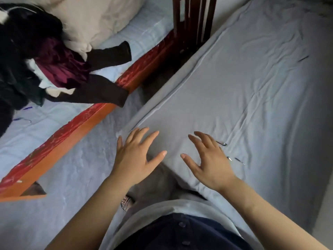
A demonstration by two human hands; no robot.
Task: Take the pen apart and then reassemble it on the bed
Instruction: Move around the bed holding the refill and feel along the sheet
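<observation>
My left hand [137, 156] and my right hand [209, 161] hover side by side over the near corner of a bed with a grey sheet [252, 87]. Both have their fingers spread and hold nothing. Small pen parts lie on the sheet just right of my right hand: a silvery tip piece [222, 143], a short piece [229, 158] partly hidden by the hand, and a thin dark piece [240, 161]. Far off on the sheet lies a dark slim piece [303, 58].
A second bed at the left has an orange-red frame [81, 127], a beige pillow [93, 20] and a heap of dark and maroon clothes [45, 65]. A dark wooden bedpost [192, 20] stands between the beds. A sandalled foot [127, 202] shows below.
</observation>
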